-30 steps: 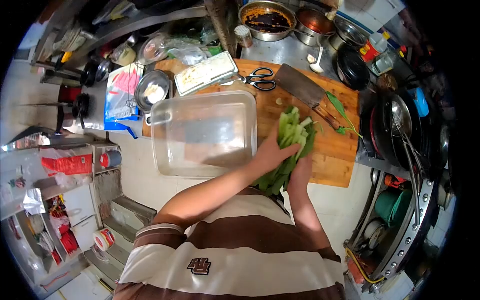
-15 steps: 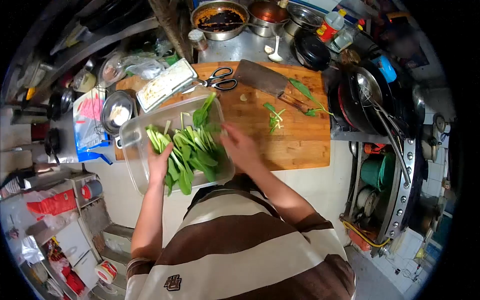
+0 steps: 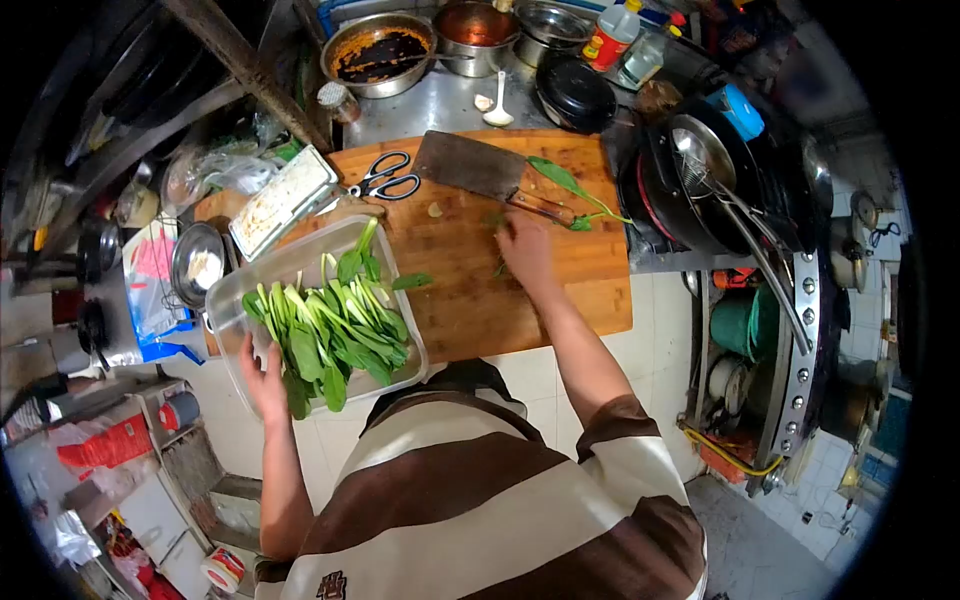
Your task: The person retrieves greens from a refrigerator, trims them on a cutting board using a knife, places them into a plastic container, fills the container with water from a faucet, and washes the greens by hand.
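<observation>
A clear plastic container [image 3: 232, 372] overlaps the board's left end and holds a heap of leafy greens [image 3: 335, 345], pale stems toward the back. My left hand [image 3: 262, 378] is at its left front rim, fingers apart and beside the leaves. Over the wooden cutting board [image 3: 470, 310], my right hand [image 3: 528, 255] covers some small green scraps [image 3: 498, 268]; its fingers are blurred, so I cannot see whether they grip them. Behind that hand lies a cleaver [image 3: 470, 165], with a long green leaf [image 3: 560, 178] across the board by its handle. A loose leaf [image 3: 412, 281] sticks out past the container's right rim.
Scissors [image 3: 385, 178] and a white tray [image 3: 285, 200] lie at the board's back left. Sauce pans [image 3: 380, 60], a white spoon [image 3: 499, 105] and a black lidded pot [image 3: 575, 92] stand behind. A wok [image 3: 690, 190] with a strainer sits at right.
My right hand has left the greens and moved right onto the scraps on the board. My left hand has let go of the stems and drawn back to the container's rim. The view has shifted.
</observation>
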### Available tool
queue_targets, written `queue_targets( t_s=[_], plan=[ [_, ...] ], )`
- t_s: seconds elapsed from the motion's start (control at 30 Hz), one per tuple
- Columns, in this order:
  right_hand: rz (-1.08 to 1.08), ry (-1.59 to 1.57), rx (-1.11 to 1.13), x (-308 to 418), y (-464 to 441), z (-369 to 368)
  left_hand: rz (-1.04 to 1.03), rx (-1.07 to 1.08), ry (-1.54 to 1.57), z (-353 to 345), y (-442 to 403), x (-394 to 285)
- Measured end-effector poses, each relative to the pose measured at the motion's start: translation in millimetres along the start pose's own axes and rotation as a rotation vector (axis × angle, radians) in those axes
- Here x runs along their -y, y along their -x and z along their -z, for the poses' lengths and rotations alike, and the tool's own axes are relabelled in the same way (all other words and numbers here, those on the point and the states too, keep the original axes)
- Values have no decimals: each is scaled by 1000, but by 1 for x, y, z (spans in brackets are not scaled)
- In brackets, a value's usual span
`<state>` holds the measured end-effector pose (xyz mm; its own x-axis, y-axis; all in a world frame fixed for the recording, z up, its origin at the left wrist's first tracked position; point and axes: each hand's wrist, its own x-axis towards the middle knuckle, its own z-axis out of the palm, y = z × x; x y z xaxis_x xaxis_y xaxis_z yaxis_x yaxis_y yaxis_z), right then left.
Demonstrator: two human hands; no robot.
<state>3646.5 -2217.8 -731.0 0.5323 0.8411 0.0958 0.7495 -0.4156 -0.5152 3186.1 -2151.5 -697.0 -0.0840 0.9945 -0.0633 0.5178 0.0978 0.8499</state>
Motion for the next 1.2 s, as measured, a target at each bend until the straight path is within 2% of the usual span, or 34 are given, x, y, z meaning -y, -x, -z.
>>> queue_targets(
  t_s=[0.07, 0.1, 0.13, 0.17, 0.23, 0.3, 0.4, 0.47, 0.6, 0.67, 0.77, 0.83, 0.9, 1.0, 1.03, 1.07, 1.1, 1.13, 1.2],
  plan=[
    [-171, -305, 25, -3, -9, 24, 33, -41, 12, 11, 6, 4],
    [-246, -547, -75, -31, -14, 9, 27, -70, -1, 17, 10, 4],
    [-260, -581, -114, -26, -16, 29, 18, -101, -10, 21, 13, 4],
    [-364, -749, -90, -39, -20, 29, 8, -130, -20, 25, 16, 4],
    [-339, -512, -33, -39, -17, 39, -3, -197, -141, 33, 21, 9],
    [-303, -407, 53, -26, -3, 45, -30, -261, -245, 43, 20, 26],
    [-234, -116, 248, -11, 4, 36, 61, -285, -396, 53, 17, 40],
    [-181, 65, 344, 0, 7, 33, 140, -236, -284, 58, 11, 58],
    [-252, 119, 351, 4, 2, 20, 330, -100, -88, 63, 5, 41],
    [-310, 194, 419, 16, -3, 25, 350, -33, -88, 68, -1, 40],
    [-286, 227, 397, 7, -10, 19, 333, 34, -46, 71, -8, 43],
    [-298, 70, 371, -5, -14, 22, 300, 85, -29, 74, -15, 61],
    [-380, -118, 409, 12, -7, 33, 332, 81, 177, 74, -14, 60],
    [-336, -502, 459, 88, 19, 57, 282, 111, 211, 75, -7, 51],
    [-233, -680, 408, 100, 33, 42, 262, 110, 213, 74, -3, 51],
    [-117, -548, 565, 95, 37, 22, 237, 107, 217, 74, 0, 48],
    [8, -410, 612, 139, 48, 34, 231, 88, 222, 73, 5, 46],
    [-49, -354, 784, 156, 52, 29, 230, 67, 228, 72, 13, 45],
    [257, -345, 684, 178, 64, 23, 247, 52, 212, 77, 29, 52]
  ],
)
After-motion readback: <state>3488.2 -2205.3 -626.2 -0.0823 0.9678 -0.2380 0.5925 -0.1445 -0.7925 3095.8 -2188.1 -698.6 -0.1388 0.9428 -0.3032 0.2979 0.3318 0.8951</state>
